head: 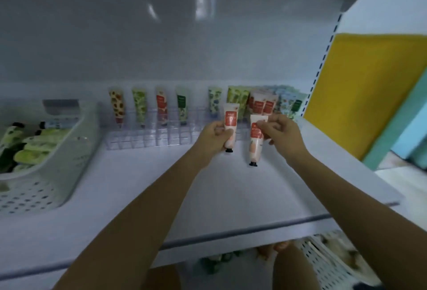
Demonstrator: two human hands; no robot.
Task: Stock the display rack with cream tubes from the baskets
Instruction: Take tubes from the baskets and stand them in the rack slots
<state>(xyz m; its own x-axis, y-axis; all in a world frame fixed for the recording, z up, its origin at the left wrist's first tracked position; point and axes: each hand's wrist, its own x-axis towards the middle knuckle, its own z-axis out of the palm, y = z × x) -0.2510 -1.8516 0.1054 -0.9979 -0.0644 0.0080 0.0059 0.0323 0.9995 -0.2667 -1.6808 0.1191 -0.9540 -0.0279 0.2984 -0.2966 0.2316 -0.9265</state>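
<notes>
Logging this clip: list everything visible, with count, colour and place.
display rack: one, clear, back of shelf
racked tubes: five spaced, plus a crowded right group, uncountable; mixed colours
held tubes: two, peach and red, caps down, one per hand
left basket: one, pale green, holding green tubes
lower basket: one, white, below shelf
shelf: one, white
panel: one, yellow, right
left hand: grips a tube
right hand: pinches a tube
</notes>
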